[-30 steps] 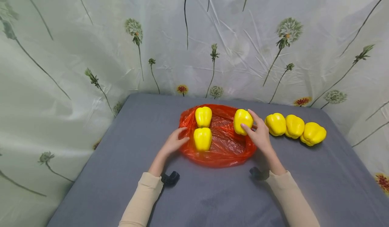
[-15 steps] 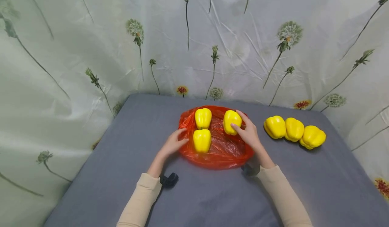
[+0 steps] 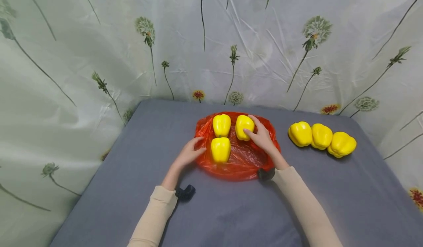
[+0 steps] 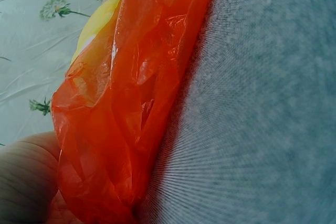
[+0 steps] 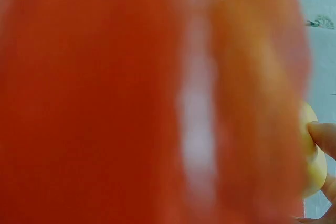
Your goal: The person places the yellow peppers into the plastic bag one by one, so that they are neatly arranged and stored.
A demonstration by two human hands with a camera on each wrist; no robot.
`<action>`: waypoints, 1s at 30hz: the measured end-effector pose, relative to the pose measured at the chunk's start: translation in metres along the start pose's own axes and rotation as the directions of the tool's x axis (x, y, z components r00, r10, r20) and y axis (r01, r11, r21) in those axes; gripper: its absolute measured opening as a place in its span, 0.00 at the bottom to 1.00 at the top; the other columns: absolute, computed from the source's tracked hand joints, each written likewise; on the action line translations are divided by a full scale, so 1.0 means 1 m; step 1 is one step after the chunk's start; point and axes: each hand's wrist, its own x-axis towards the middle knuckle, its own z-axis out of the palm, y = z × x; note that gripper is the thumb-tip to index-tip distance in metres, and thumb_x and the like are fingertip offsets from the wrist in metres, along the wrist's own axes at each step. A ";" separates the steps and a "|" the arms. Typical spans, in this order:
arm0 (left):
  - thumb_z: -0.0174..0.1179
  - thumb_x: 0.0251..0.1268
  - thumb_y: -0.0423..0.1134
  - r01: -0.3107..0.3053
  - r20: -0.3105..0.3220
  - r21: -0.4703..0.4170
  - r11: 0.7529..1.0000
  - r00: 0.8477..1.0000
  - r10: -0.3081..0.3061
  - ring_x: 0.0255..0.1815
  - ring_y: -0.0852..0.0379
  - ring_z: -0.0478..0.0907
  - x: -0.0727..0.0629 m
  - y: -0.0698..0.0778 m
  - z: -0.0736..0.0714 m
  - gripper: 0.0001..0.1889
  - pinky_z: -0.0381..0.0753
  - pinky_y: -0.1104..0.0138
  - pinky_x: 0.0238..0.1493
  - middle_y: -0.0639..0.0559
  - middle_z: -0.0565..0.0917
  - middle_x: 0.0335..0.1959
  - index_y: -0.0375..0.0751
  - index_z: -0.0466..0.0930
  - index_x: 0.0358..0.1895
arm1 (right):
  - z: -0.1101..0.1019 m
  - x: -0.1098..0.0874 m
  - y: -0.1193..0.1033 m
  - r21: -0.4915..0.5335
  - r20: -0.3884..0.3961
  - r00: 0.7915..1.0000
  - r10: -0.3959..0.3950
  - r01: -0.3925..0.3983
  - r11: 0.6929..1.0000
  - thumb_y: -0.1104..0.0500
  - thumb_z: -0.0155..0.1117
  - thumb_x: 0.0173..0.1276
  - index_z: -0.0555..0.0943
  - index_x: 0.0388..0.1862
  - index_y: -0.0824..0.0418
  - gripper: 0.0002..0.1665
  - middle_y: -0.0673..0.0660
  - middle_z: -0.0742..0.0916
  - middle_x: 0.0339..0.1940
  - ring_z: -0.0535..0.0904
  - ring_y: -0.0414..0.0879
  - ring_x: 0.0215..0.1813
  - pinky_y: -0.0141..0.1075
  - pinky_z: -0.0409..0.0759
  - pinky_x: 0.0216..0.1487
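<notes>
My right hand (image 3: 262, 136) pinches a yellow bell pepper (image 3: 243, 128) between thumb and fingers, over the back right part of a red plastic bag (image 3: 228, 172). In the right wrist view, the thumb and a finger (image 5: 325, 137) press on a yellow pepper (image 5: 316, 174) beyond the blurred red film. Two more yellow bell peppers (image 3: 221, 125) (image 3: 220, 150) stand one behind the other in the bag's left half. At the left rim rests my left hand (image 3: 188, 153), thumb and fingers spread apart. The left wrist view has its thumb (image 4: 29, 174) touching the bag (image 4: 142, 87).
Three yellow bell peppers (image 3: 300, 134) (image 3: 321, 136) (image 3: 342, 144) lie in a row on the grey cloth-covered table (image 3: 231, 214), right of the bag. A curtain with dandelion prints (image 3: 251, 56) hangs behind. Dark wrist cameras (image 3: 186, 193) (image 3: 265, 174) sit on both wrists.
My right hand has carried its pepper leftward across the bag, from the right rim toward the two peppers in there. The left hand stays at the left rim.
</notes>
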 end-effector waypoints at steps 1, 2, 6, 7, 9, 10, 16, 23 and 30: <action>0.55 0.64 0.40 0.000 0.002 -0.001 1.000 1.000 0.000 0.69 0.40 0.63 0.000 0.000 0.000 0.28 0.62 0.48 0.70 0.38 0.68 0.67 0.36 0.64 0.67 | 0.001 0.001 0.001 0.000 0.007 1.000 -0.001 0.001 1.000 0.52 0.58 0.68 0.53 0.75 0.55 0.41 0.64 0.64 0.73 0.67 0.61 0.67 0.56 0.72 0.63; 0.55 0.64 0.40 -0.001 0.003 0.000 1.000 1.000 0.001 0.69 0.40 0.63 0.000 0.000 0.000 0.28 0.62 0.48 0.70 0.38 0.68 0.67 0.36 0.64 0.67 | 0.001 0.002 0.001 -0.002 0.013 1.000 -0.006 0.006 1.000 0.52 0.58 0.67 0.52 0.75 0.55 0.41 0.64 0.63 0.73 0.66 0.61 0.68 0.56 0.71 0.63; 0.55 0.65 0.40 0.001 0.005 0.008 1.000 1.000 -0.001 0.68 0.40 0.64 0.000 0.001 0.000 0.27 0.64 0.48 0.69 0.38 0.69 0.66 0.37 0.64 0.66 | 0.002 0.005 0.002 -0.022 0.044 0.999 -0.028 0.029 0.999 0.54 0.62 0.64 0.50 0.75 0.56 0.46 0.66 0.64 0.72 0.65 0.62 0.68 0.58 0.68 0.65; 0.55 0.65 0.40 0.001 0.004 0.009 1.000 1.000 -0.001 0.68 0.40 0.65 0.000 0.000 0.000 0.27 0.64 0.47 0.69 0.38 0.69 0.66 0.37 0.64 0.66 | 0.003 0.006 0.003 -0.028 0.053 0.998 -0.034 0.035 0.999 0.54 0.64 0.62 0.50 0.75 0.56 0.48 0.66 0.65 0.71 0.65 0.62 0.68 0.58 0.68 0.65; 0.55 0.64 0.40 0.003 0.003 0.007 1.000 1.000 -0.003 0.68 0.40 0.65 0.000 0.001 -0.001 0.27 0.64 0.47 0.69 0.38 0.69 0.66 0.37 0.65 0.66 | 0.003 0.007 0.005 -0.040 0.069 0.996 -0.049 0.051 0.998 0.55 0.67 0.59 0.48 0.76 0.57 0.52 0.66 0.66 0.70 0.66 0.62 0.67 0.59 0.67 0.65; 0.55 0.64 0.40 0.004 0.003 0.006 1.000 1.000 -0.004 0.68 0.40 0.65 0.000 0.001 -0.001 0.27 0.63 0.47 0.69 0.37 0.69 0.66 0.36 0.65 0.66 | 0.004 0.008 0.006 -0.047 0.076 0.996 -0.053 0.057 0.997 0.55 0.69 0.57 0.48 0.76 0.57 0.54 0.66 0.66 0.70 0.66 0.62 0.66 0.59 0.67 0.65; 0.55 0.64 0.39 0.001 0.000 0.004 1.000 1.000 -0.001 0.69 0.39 0.64 -0.001 0.002 0.000 0.27 0.63 0.47 0.69 0.37 0.69 0.67 0.35 0.65 0.66 | 0.007 0.010 0.010 -0.078 0.079 0.994 -0.070 0.076 0.994 0.56 0.71 0.54 0.49 0.75 0.57 0.56 0.67 0.68 0.67 0.67 0.62 0.64 0.59 0.69 0.63; 0.55 0.64 0.40 0.012 0.001 0.010 1.000 1.000 -0.012 0.69 0.41 0.63 0.000 0.002 0.000 0.28 0.63 0.48 0.69 0.38 0.68 0.67 0.37 0.64 0.67 | 0.010 0.012 0.011 -0.076 0.075 0.996 -0.055 0.060 0.995 0.55 0.70 0.56 0.46 0.76 0.54 0.56 0.64 0.63 0.73 0.66 0.61 0.68 0.58 0.68 0.65; 0.55 0.64 0.40 0.010 -0.004 0.018 1.000 1.000 -0.010 0.69 0.40 0.64 0.000 0.002 -0.001 0.27 0.63 0.47 0.69 0.38 0.68 0.67 0.37 0.65 0.66 | 0.010 0.012 0.012 -0.064 0.106 0.994 -0.039 0.046 0.997 0.55 0.68 0.59 0.42 0.77 0.54 0.57 0.65 0.62 0.74 0.64 0.62 0.70 0.57 0.65 0.67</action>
